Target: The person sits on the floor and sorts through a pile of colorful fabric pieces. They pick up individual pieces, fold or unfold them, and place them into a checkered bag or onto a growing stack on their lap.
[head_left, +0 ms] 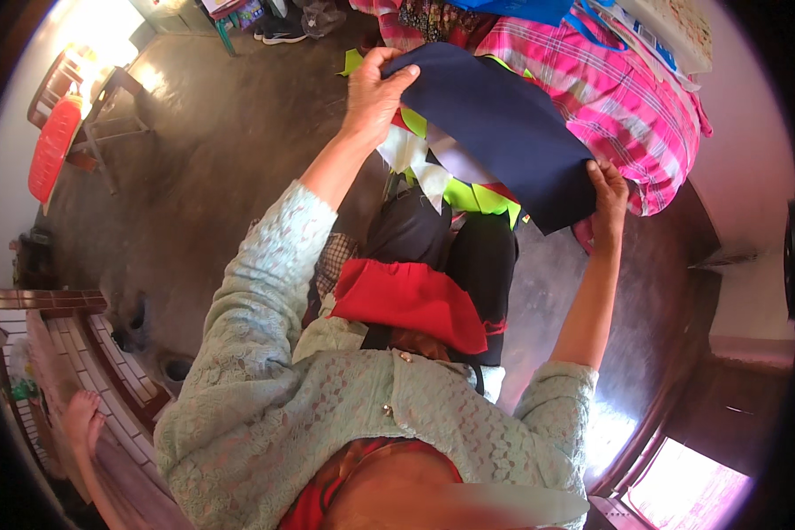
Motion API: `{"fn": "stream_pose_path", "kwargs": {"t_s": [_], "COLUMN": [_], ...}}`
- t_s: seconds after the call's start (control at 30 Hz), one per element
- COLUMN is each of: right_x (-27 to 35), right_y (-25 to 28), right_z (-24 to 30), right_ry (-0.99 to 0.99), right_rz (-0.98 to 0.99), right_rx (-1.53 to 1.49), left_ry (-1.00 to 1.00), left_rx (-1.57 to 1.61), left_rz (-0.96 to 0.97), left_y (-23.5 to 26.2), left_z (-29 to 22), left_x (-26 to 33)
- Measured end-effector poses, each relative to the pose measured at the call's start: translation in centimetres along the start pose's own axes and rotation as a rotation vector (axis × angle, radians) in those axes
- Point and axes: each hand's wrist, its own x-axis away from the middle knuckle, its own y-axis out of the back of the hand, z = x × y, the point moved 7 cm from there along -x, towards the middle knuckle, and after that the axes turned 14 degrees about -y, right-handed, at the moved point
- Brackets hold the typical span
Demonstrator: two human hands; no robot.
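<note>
My left hand and my right hand hold a dark navy piece of cloth spread out in front of me, the left hand at its upper left corner and the right at its lower right edge. Under the navy cloth lie cut pieces of fabric in lime green, white and red. A red cloth rests on my lap over black fabric. My sleeves are pale green lace.
A pink plaid cloth covers a pile behind the navy piece, with a blue bag strap on top. A red plastic chair and small table stand at the far left. Shoes sit at the top. The floor is dark concrete.
</note>
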Motion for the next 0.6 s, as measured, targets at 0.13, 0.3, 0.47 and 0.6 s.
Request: {"fn": "stream_pose_path", "kwargs": {"t_s": [0.13, 0.3, 0.47, 0.6], "right_x": [-3.2, 1.6, 4.8, 2.8], "right_y": [0.6, -3.0, -10.3, -12.6], "right_z": [-2.5, -0.4, 0.7, -1.3], "right_ry": [0.095, 0.585, 0.614, 0.617], "right_rz": [-0.247, -0.641, -0.519, -0.418], "right_rx": [0.456, 1.011, 1.055, 1.135], "left_ry": [0.022, -0.263, -0.547, -0.479], "left_rx": [-0.261, -0.924, -0.948, -1.098], "left_rz": [-0.017, 0.095, 0.417, 0.664], "left_y": [0.9, 1.6, -5.1, -9.5], "left_z": [6.7, 5.6, 2.3, 5.2], "left_x": [-0.7, 0.2, 1.3, 2.8]}}
